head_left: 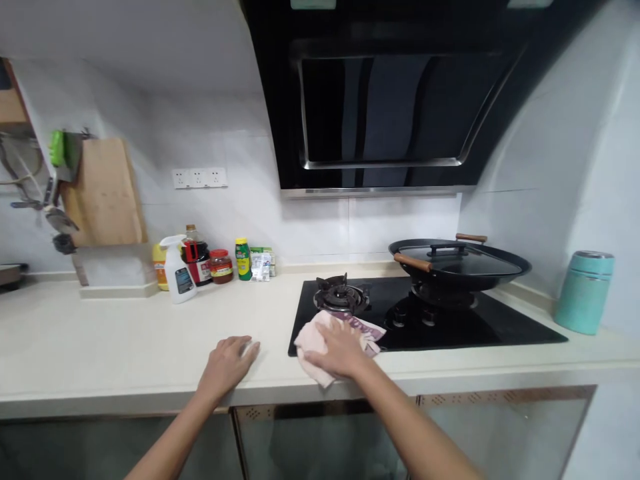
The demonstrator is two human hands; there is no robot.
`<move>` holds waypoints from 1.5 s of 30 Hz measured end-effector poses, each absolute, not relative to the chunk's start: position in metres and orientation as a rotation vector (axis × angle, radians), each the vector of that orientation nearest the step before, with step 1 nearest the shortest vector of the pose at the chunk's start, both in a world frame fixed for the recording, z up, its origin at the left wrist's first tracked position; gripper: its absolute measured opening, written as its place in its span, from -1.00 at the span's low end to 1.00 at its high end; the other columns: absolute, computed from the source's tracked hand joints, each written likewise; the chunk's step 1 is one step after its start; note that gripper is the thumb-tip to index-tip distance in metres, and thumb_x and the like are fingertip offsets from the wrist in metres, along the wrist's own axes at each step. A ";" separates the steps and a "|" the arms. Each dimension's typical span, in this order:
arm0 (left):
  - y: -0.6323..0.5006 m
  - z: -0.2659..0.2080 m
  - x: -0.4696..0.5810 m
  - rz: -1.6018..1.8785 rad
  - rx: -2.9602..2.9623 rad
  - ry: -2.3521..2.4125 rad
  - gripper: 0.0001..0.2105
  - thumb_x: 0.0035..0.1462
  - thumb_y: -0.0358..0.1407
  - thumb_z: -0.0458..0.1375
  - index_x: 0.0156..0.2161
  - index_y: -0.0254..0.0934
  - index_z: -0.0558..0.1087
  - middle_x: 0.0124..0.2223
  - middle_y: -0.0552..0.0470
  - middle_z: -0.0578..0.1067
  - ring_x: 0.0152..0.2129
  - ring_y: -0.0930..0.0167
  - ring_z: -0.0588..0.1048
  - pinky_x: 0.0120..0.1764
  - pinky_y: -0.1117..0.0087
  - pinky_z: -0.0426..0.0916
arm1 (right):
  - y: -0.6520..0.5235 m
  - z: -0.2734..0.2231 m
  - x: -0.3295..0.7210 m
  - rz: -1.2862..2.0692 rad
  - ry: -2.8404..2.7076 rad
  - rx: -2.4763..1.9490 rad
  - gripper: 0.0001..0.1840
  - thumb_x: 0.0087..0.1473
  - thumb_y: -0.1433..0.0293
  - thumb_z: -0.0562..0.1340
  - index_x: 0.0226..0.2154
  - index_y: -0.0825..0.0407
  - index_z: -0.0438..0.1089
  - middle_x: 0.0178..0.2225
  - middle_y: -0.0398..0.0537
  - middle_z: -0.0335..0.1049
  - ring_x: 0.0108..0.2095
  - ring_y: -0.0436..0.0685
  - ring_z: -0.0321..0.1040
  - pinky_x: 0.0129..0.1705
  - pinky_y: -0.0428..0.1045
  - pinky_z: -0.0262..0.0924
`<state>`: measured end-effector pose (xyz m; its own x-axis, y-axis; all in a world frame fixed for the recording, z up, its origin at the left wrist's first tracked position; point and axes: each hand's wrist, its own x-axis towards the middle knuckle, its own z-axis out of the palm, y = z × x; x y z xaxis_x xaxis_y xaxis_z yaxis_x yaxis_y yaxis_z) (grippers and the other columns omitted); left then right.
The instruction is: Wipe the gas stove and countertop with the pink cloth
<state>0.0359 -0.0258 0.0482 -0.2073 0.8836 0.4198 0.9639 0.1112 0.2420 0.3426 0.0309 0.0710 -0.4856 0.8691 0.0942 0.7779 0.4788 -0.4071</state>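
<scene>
My right hand [340, 348] presses down on a pale pink cloth [310, 339] with a purple-patterned end. The cloth lies over the front left corner of the black glass gas stove [345, 339], and one edge reaches onto the counter. Just behind it is the uncovered left burner [342, 295]. My left hand [229, 363] rests on the cream countertop [125, 347] near its front edge, thumb apart from the fingers and holding nothing.
A lidded wok [460, 263] with wooden handles sits on the right burner. At the right stands a turquoise flask [584, 293]. A spray bottle [179, 270], a red-lidded jar [221, 267] and a yellow-green bottle [243, 259] line the back wall. Overhead hangs a black range hood [380, 113].
</scene>
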 end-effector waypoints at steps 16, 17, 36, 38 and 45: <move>-0.010 0.042 0.006 -0.717 -1.889 -2.186 -0.48 0.18 0.05 -0.04 -0.11 -0.19 0.66 0.04 -0.11 0.64 0.05 0.07 0.54 0.07 0.14 0.41 | 0.039 0.057 0.414 0.250 -2.251 -1.361 -0.40 0.04 0.08 0.28 0.14 -0.15 0.42 0.23 0.06 0.28 0.22 0.39 0.16 0.25 0.31 -0.06; -0.008 0.041 0.004 -0.717 -1.895 -2.186 -0.48 0.18 0.06 -0.03 -0.11 -0.19 0.67 0.04 -0.11 0.64 0.05 0.05 0.54 0.06 0.13 0.42 | 0.038 0.055 0.431 0.223 -2.211 -1.399 -0.42 0.05 0.10 0.28 0.13 -0.13 0.44 0.21 0.06 0.29 0.21 0.38 0.16 0.25 0.28 -0.05; -0.015 0.045 0.017 -0.693 -1.922 -2.166 -0.49 0.16 0.04 -0.02 -0.10 -0.21 0.67 0.08 -0.16 0.62 0.06 0.01 0.51 0.06 0.07 0.40 | 0.066 0.035 0.652 -0.184 -1.521 -2.164 -0.25 0.26 -0.03 0.04 0.35 -0.02 0.21 0.21 0.34 0.29 0.23 0.54 0.20 0.19 0.43 0.03; -0.015 0.044 0.017 -0.707 -1.928 -2.159 -0.49 0.16 0.04 -0.02 -0.11 -0.20 0.66 0.07 -0.16 0.62 0.05 0.02 0.52 0.04 0.07 0.40 | 0.066 0.030 0.654 -0.183 -1.614 -2.208 -0.24 0.27 -0.09 0.00 0.37 -0.10 0.18 0.27 0.29 0.23 0.29 0.57 0.12 0.20 0.46 0.01; -0.009 0.034 0.010 -0.653 -1.932 -2.167 -0.49 0.17 0.09 -0.04 -0.08 -0.14 0.62 0.10 -0.06 0.61 0.09 0.08 0.49 0.12 0.11 0.34 | 0.074 0.020 0.681 -0.165 -1.860 -2.224 -0.39 0.30 -0.02 0.00 0.30 -0.24 0.27 0.33 0.15 0.18 0.29 0.58 0.10 0.18 0.53 -0.02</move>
